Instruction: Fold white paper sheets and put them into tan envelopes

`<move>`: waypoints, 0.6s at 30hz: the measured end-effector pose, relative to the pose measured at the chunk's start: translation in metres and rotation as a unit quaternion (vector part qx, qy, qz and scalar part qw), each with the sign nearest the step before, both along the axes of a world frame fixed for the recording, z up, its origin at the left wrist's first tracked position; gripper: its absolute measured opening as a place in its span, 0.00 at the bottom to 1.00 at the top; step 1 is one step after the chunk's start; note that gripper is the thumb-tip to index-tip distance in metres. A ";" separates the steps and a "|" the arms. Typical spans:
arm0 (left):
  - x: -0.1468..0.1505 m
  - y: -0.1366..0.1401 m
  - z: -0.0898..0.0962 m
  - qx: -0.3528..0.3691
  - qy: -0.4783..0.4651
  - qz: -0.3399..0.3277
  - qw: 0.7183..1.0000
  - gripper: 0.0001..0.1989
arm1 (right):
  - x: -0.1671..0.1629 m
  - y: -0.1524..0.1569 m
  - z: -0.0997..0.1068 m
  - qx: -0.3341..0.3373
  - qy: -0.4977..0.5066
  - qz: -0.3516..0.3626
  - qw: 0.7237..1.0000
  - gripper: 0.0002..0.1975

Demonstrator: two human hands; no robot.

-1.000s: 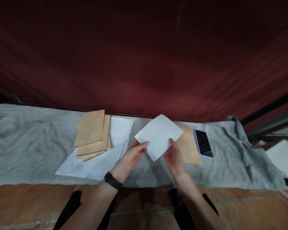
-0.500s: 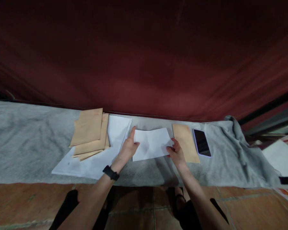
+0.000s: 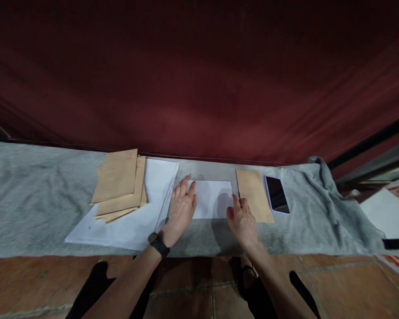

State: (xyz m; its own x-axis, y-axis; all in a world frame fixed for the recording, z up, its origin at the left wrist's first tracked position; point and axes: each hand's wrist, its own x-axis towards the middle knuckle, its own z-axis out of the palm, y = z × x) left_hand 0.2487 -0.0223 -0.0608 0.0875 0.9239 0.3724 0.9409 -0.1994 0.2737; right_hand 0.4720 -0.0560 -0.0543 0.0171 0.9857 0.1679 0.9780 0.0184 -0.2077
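A folded white sheet of paper (image 3: 213, 199) lies flat on the grey cloth between my hands. My left hand (image 3: 182, 206) rests over its left end, palm down with the fingers stretched out. At the right end, my right hand (image 3: 242, 219) is beside the sheet, its fingers loosely spread and touching or just off its edge. A brown envelope (image 3: 254, 195) lies right behind that hand, partly covered by it. To the left, a pile of brown envelopes (image 3: 118, 177) sits on a stack of larger white sheets (image 3: 119, 235).
A phone (image 3: 277, 195) with a purple edge lies right of the single envelope. The grey cloth (image 3: 29, 199) covers a long narrow surface, bunched at its right end. Behind it hangs a dark red curtain (image 3: 199, 88). Tiled floor (image 3: 346, 279) shows in front.
The white paper has come down flat onto the cloth. My left hand has turned palm down onto it, and my right fingers have let go of its right edge.
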 end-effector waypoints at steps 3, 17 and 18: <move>0.018 -0.010 -0.008 -0.015 0.036 -0.099 0.994 0.24 | -0.009 0.001 0.003 0.056 0.027 0.046 0.997 0.25; 0.030 -0.005 -0.029 -0.064 0.108 -0.125 0.984 0.29 | -0.055 0.039 -0.033 0.002 0.076 0.156 0.985 0.30; 0.028 -0.004 -0.027 -0.066 0.106 -0.119 0.985 0.29 | -0.054 0.040 -0.035 0.009 0.061 0.152 0.986 0.30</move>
